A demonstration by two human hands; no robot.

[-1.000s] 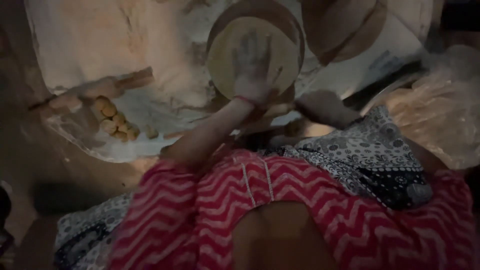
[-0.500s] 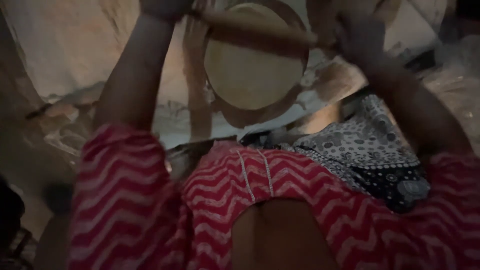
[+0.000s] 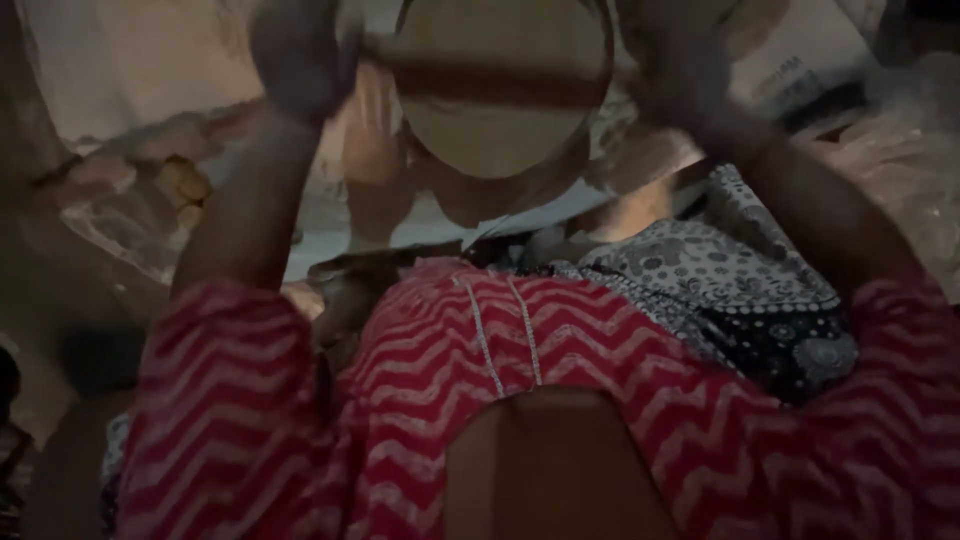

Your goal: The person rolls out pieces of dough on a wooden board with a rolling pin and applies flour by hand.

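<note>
1. My left hand (image 3: 300, 60) and right hand (image 3: 680, 65) each hold an end of the rolling pin (image 3: 500, 85).
2. It lies across the dough round (image 3: 500, 130) on the round board (image 3: 470, 200).
3. Best I press evenly, staying centred, so the edges stay thin.

My rolling pin (image 3: 500, 82) looks like smooth brown wood, the flat dough (image 3: 495, 135) under it is soft, pale and matt, the round board (image 3: 470, 205) looks like dull wood, and my red zigzag dress (image 3: 430, 400) is soft cloth.
</note>
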